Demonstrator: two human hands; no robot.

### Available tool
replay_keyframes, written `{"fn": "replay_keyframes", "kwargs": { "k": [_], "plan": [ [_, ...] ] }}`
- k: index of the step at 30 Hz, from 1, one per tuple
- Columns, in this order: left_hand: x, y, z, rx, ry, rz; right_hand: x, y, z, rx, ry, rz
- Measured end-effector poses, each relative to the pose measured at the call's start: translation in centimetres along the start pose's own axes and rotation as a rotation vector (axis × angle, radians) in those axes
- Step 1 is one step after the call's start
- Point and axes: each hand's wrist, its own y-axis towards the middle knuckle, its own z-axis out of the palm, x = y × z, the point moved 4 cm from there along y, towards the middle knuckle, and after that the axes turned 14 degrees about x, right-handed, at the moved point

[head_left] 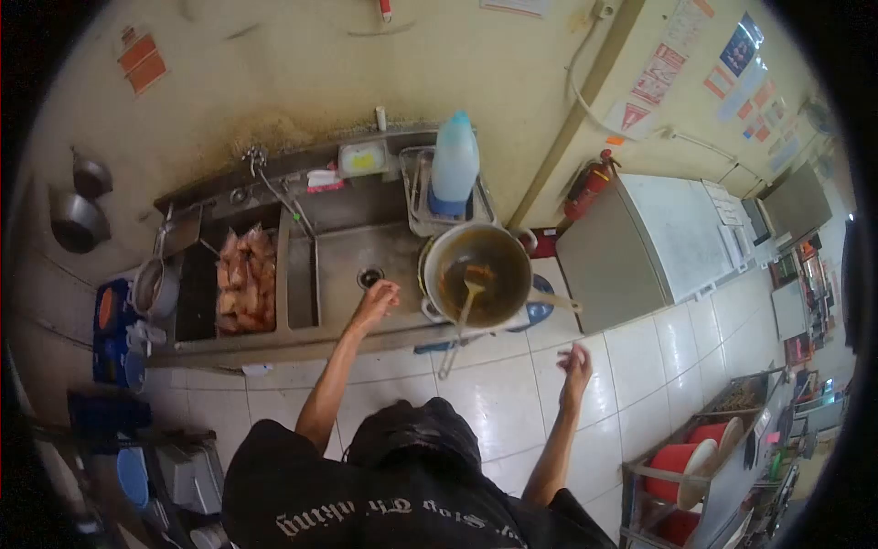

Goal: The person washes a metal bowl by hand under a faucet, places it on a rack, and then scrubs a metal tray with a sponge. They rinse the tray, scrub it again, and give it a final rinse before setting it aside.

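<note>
My left hand [377, 304] hovers over the front of the steel sink basin [352, 252], close to its drain, fingers loosely bent and nothing visible in them. Off to the right, my right hand [575, 363] is held in the air over the tiled floor, its fingers apart and empty. Between and beyond the hands, a dark wok [498, 265] with a long handle rests on a large pot [430, 306]. A long-handled turner [466, 306] leans in the wok, its handle reaching over the near rim. Neither hand touches these things.
Bagged pinkish food [245, 284] fills part of the left basin. A bluish plastic bottle [455, 165] stands on a metal tray [419, 197] behind the wok. A white chest unit [631, 247] and fire extinguisher [590, 186] are right; a shelf [704, 512] holds red containers.
</note>
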Motion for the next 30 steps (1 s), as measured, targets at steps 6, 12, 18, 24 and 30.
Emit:
{"fn": "replay_keyframes", "kwargs": {
  "k": [6, 12, 18, 24, 30],
  "plan": [
    [-1.4, 14.6, -3.7, -0.053, 0.092, 0.120, 15.2, 19.5, 19.1, 0.416, -0.071, -0.272],
    [-1.3, 30.2, -9.6, -0.099, 0.467, -0.018, 11.7, 39.7, 31.9, 0.312, -0.509, -0.127],
    [3.0, 36.8, -10.6, -0.268, 0.466, -0.174, 8.3, 43.9, 35.3, 0.462, -0.119, 0.120],
    [9.4, 40.2, -9.9, -0.196, -0.183, 0.125, 12.6, 43.1, 32.5, 0.345, -0.163, 0.067],
    [11.5, 39.3, -12.7, -0.389, -0.071, 0.126, 18.3, 41.9, 30.8, 0.325, -0.149, 0.024]
  ]
}}
